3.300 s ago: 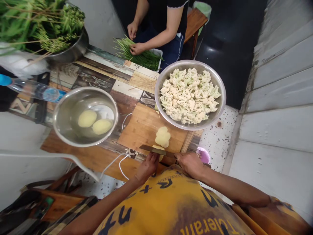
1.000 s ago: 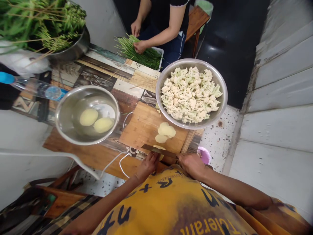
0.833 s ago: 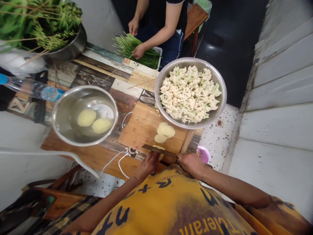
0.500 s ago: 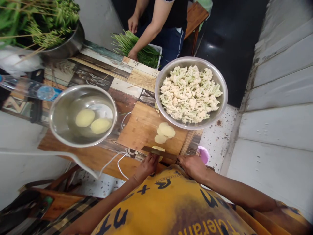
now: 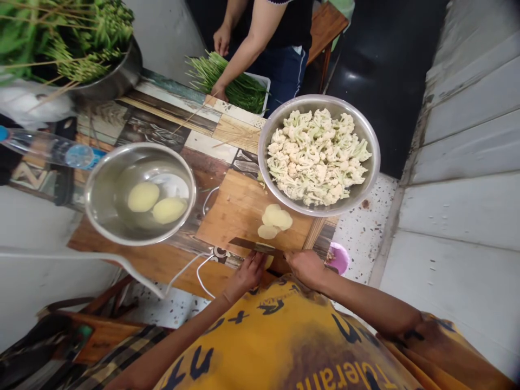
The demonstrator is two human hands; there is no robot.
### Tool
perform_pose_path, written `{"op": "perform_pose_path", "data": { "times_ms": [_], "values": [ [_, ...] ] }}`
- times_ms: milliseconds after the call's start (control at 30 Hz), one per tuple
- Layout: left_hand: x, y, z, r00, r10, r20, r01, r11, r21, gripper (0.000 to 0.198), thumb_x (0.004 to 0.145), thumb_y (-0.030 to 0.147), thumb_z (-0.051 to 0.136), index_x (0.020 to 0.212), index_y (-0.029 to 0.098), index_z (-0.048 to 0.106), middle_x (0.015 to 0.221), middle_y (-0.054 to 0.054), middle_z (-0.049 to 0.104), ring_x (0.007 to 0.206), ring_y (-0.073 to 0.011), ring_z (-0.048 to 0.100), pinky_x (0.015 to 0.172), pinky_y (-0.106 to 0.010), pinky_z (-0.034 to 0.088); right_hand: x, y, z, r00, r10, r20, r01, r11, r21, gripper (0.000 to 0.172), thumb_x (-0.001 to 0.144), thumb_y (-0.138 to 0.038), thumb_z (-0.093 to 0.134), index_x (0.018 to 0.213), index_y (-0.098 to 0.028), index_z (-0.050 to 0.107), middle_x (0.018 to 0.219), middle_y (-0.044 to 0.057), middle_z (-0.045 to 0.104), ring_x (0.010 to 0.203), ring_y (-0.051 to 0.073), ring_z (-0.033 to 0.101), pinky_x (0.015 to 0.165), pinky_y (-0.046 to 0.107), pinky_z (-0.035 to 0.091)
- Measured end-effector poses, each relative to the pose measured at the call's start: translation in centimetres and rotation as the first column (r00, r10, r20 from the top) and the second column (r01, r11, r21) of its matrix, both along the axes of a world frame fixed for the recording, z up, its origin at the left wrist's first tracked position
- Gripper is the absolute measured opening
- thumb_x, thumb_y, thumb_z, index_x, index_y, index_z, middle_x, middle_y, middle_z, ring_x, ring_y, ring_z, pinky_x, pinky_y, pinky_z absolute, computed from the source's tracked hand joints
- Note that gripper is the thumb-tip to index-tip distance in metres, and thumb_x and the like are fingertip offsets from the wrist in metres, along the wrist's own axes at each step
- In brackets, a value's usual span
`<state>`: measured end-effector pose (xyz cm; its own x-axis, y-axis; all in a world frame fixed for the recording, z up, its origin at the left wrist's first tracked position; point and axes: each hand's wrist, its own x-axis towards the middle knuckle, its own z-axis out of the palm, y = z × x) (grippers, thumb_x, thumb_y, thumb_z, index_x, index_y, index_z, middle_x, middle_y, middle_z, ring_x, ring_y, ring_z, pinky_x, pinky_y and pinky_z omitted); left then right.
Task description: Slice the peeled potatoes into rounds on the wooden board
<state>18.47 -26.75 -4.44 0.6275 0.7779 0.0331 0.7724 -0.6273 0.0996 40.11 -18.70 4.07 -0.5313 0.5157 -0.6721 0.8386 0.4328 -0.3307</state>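
My right hand [image 5: 307, 267] is closed round the handle of a knife [image 5: 244, 244], its blade pointing left over the near edge of the wooden cutting board [image 5: 231, 203]. Behind the blade, my left hand [image 5: 251, 271] has its fingers on a pale yellow potato [image 5: 268, 262], partly hidden by hand and knife. A thin cut piece shows along the blade's far side. Several round potato slices [image 5: 276, 218] lie overlapping on the board just beyond. To the left, two peeled potatoes [image 5: 143, 196] rest in water in a steel bowl [image 5: 91, 208].
A steel bowl [image 5: 376, 157] of cauliflower florets [image 5: 319, 157] overlaps the board's far right corner. A plastic bottle [image 5: 52, 149] and a basin [image 5: 122, 76] of skewered greens stand left. Across the table, another person's hands handle green stalks [image 5: 239, 84]. A pink container [image 5: 340, 259] sits below right.
The knife and my right hand have shifted slightly to the left across the potato. My left hand stays at the potato, nearly unmoved. The slices lie as before.
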Motion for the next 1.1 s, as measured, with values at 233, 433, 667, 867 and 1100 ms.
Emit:
{"op": "perform_pose_path", "data": {
  "times_ms": [233, 433, 667, 867, 1100],
  "values": [
    [0.1, -0.3, 0.1, 1.000, 0.003, -0.029, -0.002, 1.000, 0.023, 0.036, 0.084, 0.016, 0.044, 0.119, 0.014, 0.053, 0.122, -0.014, 0.053, 0.117, -0.0256, 0.045, 0.094, -0.035, 0.042, 0.2, 0.1, 0.3, 0.998, -0.056, -0.027, 0.056, 0.998, 0.017, 0.024, 0.088, -0.018, 0.035, 0.096, -0.015, 0.058, 0.082, 0.010, 0.069, 0.072, 0.021, 0.064, 0.060, 0.026, 0.041],
    [0.5, -0.3, 1.0, 0.997, 0.056, -0.044, -0.056, 0.998, -0.019, 0.030, 0.083, 0.012, 0.047, 0.108, 0.021, 0.061, 0.103, -0.009, 0.062, 0.100, -0.0218, 0.055, 0.076, -0.028, 0.048, 1.8, -1.2, 3.2, 0.996, -0.043, -0.074, 0.045, 0.999, 0.015, 0.019, 0.087, -0.020, 0.040, 0.092, -0.014, 0.057, 0.083, 0.010, 0.067, 0.073, 0.019, 0.062, 0.059, 0.024, 0.039],
    [0.1, -0.6, 0.6, 0.998, 0.055, -0.039, -0.058, 0.996, -0.071, 0.034, 0.082, 0.008, 0.045, 0.110, 0.020, 0.060, 0.102, -0.010, 0.062, 0.102, -0.0219, 0.054, 0.077, -0.028, 0.049, 2.5, -1.6, 3.5, 0.998, -0.024, -0.057, 0.026, 0.999, 0.036, 0.016, 0.086, -0.015, 0.040, 0.088, -0.014, 0.056, 0.079, 0.007, 0.066, 0.069, 0.018, 0.062, 0.054, 0.024, 0.036],
    [-0.1, -0.6, 0.5, 0.999, 0.045, 0.007, -0.044, 0.999, -0.011, 0.035, 0.082, 0.009, 0.046, 0.114, 0.018, 0.058, 0.103, -0.011, 0.062, 0.108, -0.0250, 0.052, 0.084, -0.033, 0.048, 2.3, -1.5, 3.2, 1.000, -0.030, 0.005, 0.030, 1.000, 0.003, 0.018, 0.086, -0.016, 0.039, 0.088, -0.014, 0.057, 0.076, 0.008, 0.067, 0.066, 0.018, 0.062, 0.053, 0.024, 0.036],
    [0.0, -0.3, 0.2, 0.999, 0.050, -0.005, -0.050, 0.997, -0.053, 0.039, 0.083, 0.011, 0.043, 0.121, 0.016, 0.051, 0.116, -0.014, 0.057, 0.114, -0.0252, 0.049, 0.091, -0.039, 0.044, 0.6, -0.9, 1.0, 0.999, -0.029, 0.026, 0.030, 0.999, -0.021, 0.020, 0.085, -0.017, 0.041, 0.097, -0.014, 0.057, 0.080, 0.010, 0.068, 0.073, 0.021, 0.064, 0.060, 0.025, 0.042]
  ]
}}
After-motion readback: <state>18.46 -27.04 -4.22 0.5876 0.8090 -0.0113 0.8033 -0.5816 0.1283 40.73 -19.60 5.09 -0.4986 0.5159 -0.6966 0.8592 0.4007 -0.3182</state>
